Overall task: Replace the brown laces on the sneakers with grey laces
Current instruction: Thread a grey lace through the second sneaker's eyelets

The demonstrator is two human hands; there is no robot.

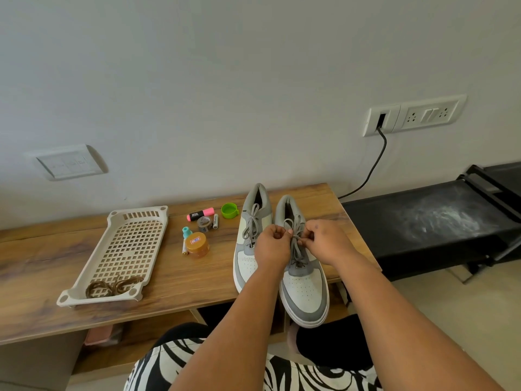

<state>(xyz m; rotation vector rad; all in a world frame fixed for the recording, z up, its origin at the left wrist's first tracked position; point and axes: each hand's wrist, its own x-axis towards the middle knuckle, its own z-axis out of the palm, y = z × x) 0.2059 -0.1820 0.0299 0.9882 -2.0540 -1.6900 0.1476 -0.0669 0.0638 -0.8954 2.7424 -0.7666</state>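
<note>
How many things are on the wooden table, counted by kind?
Sneakers: 2
Tray: 1
Brown laces bundle: 1
Highlighter: 1
Green cap: 1
Tape roll: 1
Batteries: 2
Jar: 1
Teal bottle: 1
Total: 11

Hardly any readable text.
The pink highlighter (200, 215) carries a dark label and the round jar (198, 245) an orange-and-blue sticker, both too small to read.

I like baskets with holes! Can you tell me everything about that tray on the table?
The tray is a cream plastic rectangle with a grid of square holes in its floor, slots at its far end and a round socket at each corner. It lies flat on the left of the wooden table. Coiled brown laces rest in its near end. Neither hand touches it.
</note>
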